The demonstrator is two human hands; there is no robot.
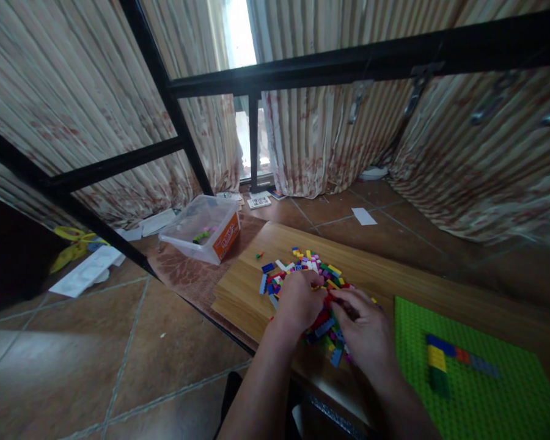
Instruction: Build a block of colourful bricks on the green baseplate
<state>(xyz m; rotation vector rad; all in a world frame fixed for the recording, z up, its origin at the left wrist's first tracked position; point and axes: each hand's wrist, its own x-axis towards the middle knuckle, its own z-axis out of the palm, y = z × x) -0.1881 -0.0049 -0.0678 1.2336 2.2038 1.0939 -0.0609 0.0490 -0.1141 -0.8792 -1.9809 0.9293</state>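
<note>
A pile of loose toy building bricks (334, 282) in many colours lies on a wooden board. Over its middle, my left hand (300, 299) has its fingers curled down, and the back of the hand hides what they hold. My right hand (365, 324) comes in from the right, thumb and fingers pinched at a small red brick (329, 297) between the two hands. The fingertips of both hands nearly meet there. To the right lies a green baseplate (495, 397) with an L-shaped row of blue, red, grey, yellow and green bricks (437, 359) on it.
A clear plastic box (187, 241) with an orange label and a few bricks inside stands beyond the board (242, 293), to the left. Black metal bars (302, 76) cross in front of striped curtains. Papers (363, 216) lie on the tiled floor.
</note>
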